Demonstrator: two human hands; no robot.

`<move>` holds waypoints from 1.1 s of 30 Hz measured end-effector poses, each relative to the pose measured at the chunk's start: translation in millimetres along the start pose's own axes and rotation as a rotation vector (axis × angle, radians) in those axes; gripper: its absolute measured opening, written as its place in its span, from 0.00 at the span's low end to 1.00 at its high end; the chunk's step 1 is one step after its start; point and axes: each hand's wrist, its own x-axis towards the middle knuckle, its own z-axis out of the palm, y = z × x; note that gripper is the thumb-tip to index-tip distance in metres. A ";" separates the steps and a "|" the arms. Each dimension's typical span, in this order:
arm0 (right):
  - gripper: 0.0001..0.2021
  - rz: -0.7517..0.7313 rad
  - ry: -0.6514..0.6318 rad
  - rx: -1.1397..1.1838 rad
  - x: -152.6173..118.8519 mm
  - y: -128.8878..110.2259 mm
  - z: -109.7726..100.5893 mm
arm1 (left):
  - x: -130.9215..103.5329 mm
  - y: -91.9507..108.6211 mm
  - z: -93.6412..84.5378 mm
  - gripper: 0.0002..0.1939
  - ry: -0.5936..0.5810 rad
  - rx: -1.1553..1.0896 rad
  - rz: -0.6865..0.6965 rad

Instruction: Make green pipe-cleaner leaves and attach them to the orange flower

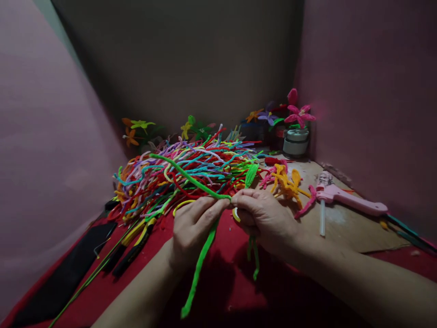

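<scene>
Both hands meet in front of me over the red cloth. My left hand [194,224] pinches a bright green pipe cleaner [200,269]; one length hangs below the fingers and another slants up to the left across the pile. Against it, my right hand [269,217] is closed, its thumb and fingertips gripping the green stem near the left fingertips. A folded green leaf shape [251,175] rises above the right fingers, and thin green ends [256,264] dangle under that palm. How the green pieces join is hidden by the fingers.
A heap of coloured pipe cleaners [205,159] lies behind the hands. Yellow-black pliers [136,246] rest at left beside a black flat object [68,273]. On cardboard [362,232] at right are a pink glue gun [355,200] and orange petals [288,184]. A pink flower [300,115] stands behind.
</scene>
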 end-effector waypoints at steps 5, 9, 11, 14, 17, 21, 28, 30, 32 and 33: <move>0.06 0.036 -0.070 0.001 0.2 -1.1 -1.5 | 0.2 0.1 -2.0 0.22 -0.055 0.145 0.057; 0.06 0.068 -0.075 -0.067 -1.3 -4.3 -0.9 | 2.6 -0.5 -6.7 0.20 -0.065 0.173 0.089; 0.07 0.055 -0.065 -0.112 -0.7 -4.8 -1.9 | 4.0 -2.7 -10.2 0.20 -0.128 0.153 0.118; 0.07 0.034 -0.057 -0.145 1.6 -4.5 -4.8 | 5.7 -7.3 -13.0 0.20 -0.186 0.106 0.183; 0.05 0.046 -0.033 -0.133 3.2 -4.2 -7.3 | 5.9 -11.5 -12.1 0.19 -0.200 0.064 0.188; 0.04 0.056 -0.031 -0.115 3.3 -3.6 -8.2 | 4.8 -13.8 -11.3 0.17 -0.204 0.070 0.195; 0.04 0.063 -0.032 -0.057 1.7 -1.2 -4.5 | 4.1 -10.0 -16.0 0.15 -0.212 0.189 0.275; 0.05 0.062 -0.025 -0.059 1.5 -0.9 -3.6 | 3.5 -8.7 -15.4 0.14 -0.202 0.229 0.286; 0.05 0.058 -0.018 -0.075 1.3 -1.2 -3.3 | 4.4 -7.1 -14.4 0.13 -0.186 0.264 0.292; 0.05 0.062 -0.018 -0.085 1.1 -1.6 -3.3 | 5.8 -6.1 -14.1 0.12 -0.182 0.273 0.293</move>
